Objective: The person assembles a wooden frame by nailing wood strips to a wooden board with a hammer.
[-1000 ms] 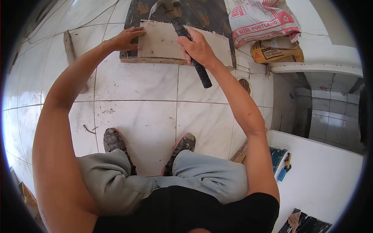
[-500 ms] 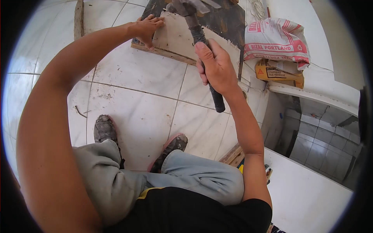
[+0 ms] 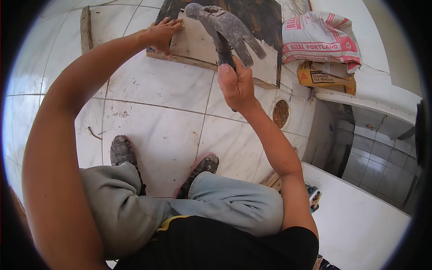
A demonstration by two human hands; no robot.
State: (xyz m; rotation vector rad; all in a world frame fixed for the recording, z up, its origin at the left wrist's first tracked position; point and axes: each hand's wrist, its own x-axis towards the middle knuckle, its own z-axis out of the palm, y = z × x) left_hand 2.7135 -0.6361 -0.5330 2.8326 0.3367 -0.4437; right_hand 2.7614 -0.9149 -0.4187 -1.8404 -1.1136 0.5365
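My right hand (image 3: 237,85) is wrapped round the dark handle of a claw hammer (image 3: 225,26), whose grey, worn head is raised and tilted with the claw toward the right. Behind the hammer lies a pale wooden board (image 3: 193,44) with a splintered far edge, on top of a dark-stained panel (image 3: 265,18). My left hand (image 3: 164,35) rests at the board's left end, fingers stretched over its surface and thumb down along the near edge. The hammer hides part of the board.
Right of the panel sit a cement bag (image 3: 321,42) and a tile adhesive bag (image 3: 326,78). A round container with brown contents (image 3: 281,113) stands on the tiled floor (image 3: 153,121). A wood strip (image 3: 86,29) lies at upper left, and a white counter (image 3: 355,198) with an opening is at right.
My right hand has moved slightly down and left, turning the hammer so its head shows fully, claw to the right. The round container has come into fuller view. My left hand stays on the board.
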